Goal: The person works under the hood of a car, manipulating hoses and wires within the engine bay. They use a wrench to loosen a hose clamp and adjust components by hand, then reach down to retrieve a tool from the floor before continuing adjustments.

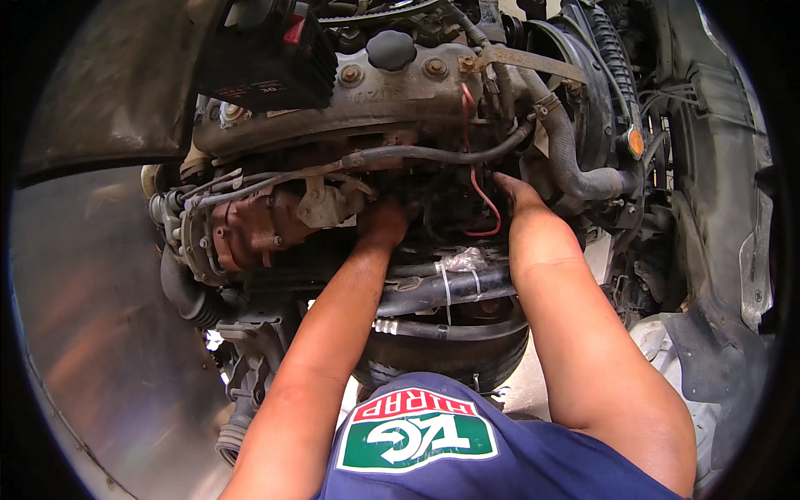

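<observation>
Both my arms reach into the dark gap on the near side of an engine, below its grey valve cover [392, 87]. My left hand [384, 222] is next to a metal bracket [327, 205], and its fingers vanish into shadow among the parts. To the right, my right hand [517, 193] goes in beside a thin red wire [485, 196]. Its fingertips are hidden behind the engine parts. Across the front above both hands runs a black rubber hose [400, 153]. What either hand touches cannot be made out.
A black box [271, 62] rests on the engine's left end. At right are a thick coolant hose [575, 162] and an orange-marked cap [635, 142]. Below my hands lie a zip-tied pipe [450, 289] and a tyre [442, 354]. Body panels flank both sides.
</observation>
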`<state>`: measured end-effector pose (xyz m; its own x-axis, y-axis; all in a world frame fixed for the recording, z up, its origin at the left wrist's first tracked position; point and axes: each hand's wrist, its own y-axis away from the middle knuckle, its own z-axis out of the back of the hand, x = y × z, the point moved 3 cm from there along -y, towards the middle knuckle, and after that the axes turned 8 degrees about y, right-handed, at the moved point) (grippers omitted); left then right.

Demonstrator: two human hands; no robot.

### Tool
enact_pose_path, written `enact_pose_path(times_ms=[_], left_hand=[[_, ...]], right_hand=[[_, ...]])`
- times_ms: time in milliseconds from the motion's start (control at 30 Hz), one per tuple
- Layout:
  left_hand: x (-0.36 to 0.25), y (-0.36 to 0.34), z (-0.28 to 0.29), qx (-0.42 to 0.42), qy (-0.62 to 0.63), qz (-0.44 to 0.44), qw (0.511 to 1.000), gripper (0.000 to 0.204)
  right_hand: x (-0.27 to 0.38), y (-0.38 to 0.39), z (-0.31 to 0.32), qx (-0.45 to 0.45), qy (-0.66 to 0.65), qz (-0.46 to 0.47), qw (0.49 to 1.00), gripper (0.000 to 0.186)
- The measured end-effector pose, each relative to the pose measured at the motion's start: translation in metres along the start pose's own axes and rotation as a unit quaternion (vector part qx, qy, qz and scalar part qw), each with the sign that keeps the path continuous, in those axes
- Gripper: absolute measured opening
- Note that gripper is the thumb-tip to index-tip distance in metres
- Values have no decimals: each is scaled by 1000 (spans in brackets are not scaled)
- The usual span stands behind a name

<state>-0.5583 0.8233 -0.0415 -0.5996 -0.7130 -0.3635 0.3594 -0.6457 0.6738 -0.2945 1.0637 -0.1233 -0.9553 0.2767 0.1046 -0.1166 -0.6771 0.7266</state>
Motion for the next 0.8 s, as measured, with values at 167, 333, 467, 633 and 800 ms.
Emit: enact_pose_path(times_ms=[167, 333, 467, 633, 800], left_hand=[[-7, 3, 7, 6, 3, -3, 1000, 59], [-2, -3, 1, 3, 73, -37, 997, 61], [3, -3, -1, -14, 51, -18, 998, 59], [0, 2, 6, -1, 54, -3, 999, 60], [-5, 2, 8, 13, 38, -2, 999, 61]], right_hand=[[1, 5, -1, 6, 1, -2, 1000, 54], [2, 3, 2, 9, 1, 1, 1000, 53], [6, 2, 0, 9, 2, 3, 1000, 53], [4, 6, 0, 10, 2, 3, 1000, 52], [-1, 8, 7, 10, 1, -1, 1000, 52]])
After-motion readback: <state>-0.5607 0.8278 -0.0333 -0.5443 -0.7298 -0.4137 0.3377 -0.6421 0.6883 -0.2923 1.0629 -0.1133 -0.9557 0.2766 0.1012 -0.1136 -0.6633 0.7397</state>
